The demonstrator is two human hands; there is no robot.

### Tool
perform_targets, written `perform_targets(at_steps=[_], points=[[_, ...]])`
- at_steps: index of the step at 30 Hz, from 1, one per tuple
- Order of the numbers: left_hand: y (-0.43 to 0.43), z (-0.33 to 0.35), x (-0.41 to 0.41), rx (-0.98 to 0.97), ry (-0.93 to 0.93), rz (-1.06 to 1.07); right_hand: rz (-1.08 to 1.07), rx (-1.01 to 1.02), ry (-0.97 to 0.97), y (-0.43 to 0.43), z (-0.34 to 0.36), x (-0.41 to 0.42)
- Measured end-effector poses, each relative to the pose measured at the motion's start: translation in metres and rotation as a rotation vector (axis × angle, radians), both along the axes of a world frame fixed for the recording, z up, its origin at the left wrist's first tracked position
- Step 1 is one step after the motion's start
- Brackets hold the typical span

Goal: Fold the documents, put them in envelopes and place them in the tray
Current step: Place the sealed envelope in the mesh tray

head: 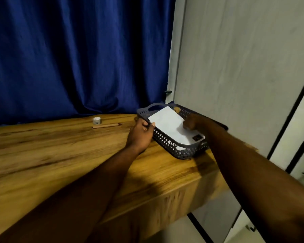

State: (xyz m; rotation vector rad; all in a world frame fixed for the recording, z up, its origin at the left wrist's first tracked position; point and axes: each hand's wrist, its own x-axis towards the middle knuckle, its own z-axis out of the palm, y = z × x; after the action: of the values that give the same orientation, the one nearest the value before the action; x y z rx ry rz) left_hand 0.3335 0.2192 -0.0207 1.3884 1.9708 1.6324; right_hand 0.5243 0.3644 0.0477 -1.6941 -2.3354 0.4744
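Envelope (166, 123), white, plain face up, is over the tray (165, 143), a dark perforated plastic basket w/ handle cut-outs, at the far right corner of the wooden table (60, 155). Envelope's long axis runs far-left to near-right, same as the tray's length, so it's lined up to go in flat. Near end shows white paper w/ a dark mark; can't tell if that's the same envelope or one under it.

Left hand (141, 133) pinches the envelope's left edge, thumb on top, right at the tray's left rim. Right hand (191, 124) is on the opposite long edge, fingers curled round it. It's blurred, but reads as a grasp. Both hands flank it, neither clearly nearer.

Judgement: placing step, nearly done. Next is lower and let go.

Further out: pencil (106, 126) and a small white roll (96, 120) near the back edge, well apart from the tray. Blue curtain (77, 50) behind, pale cabinet panel (235, 67) at right.
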Motion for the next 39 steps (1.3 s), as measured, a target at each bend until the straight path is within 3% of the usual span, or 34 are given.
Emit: perform_targets(at_steps=[6, 9, 14, 17, 22, 27, 35, 39], points=[[-0.009, 0.002, -0.004, -0.013, 0.016, -0.042, -0.028, -0.01, -0.129, -0.001, -0.01, 0.002], [-0.019, 0.005, -0.01, 0.001, 0.015, -0.038, -0.007, 0.127, -0.151, -0.017, 0.005, -0.008], [-0.04, 0.01, -0.037, -0.019, 0.054, 0.03, 0.242, 0.382, 0.004, -0.059, 0.029, -0.05], [-0.058, 0.017, -0.059, -0.041, 0.106, 0.081, 0.442, 0.317, 0.151, -0.091, 0.029, -0.084], [-0.098, 0.018, -0.12, -0.144, 0.362, 0.266, 0.639, 0.284, 0.131, -0.144, -0.004, -0.152], [-0.151, 0.019, -0.181, -0.381, 0.604, 0.372, 0.732, 0.209, 0.157, -0.166, -0.033, -0.208], [-0.187, 0.001, -0.25, -0.533, 0.713, 0.374, 0.747, 0.199, 0.193, -0.165, -0.049, -0.279], [-0.175, 0.0, -0.261, -0.498, 0.711, 0.401, 0.513, 0.348, 0.253, -0.151, -0.055, -0.291]])
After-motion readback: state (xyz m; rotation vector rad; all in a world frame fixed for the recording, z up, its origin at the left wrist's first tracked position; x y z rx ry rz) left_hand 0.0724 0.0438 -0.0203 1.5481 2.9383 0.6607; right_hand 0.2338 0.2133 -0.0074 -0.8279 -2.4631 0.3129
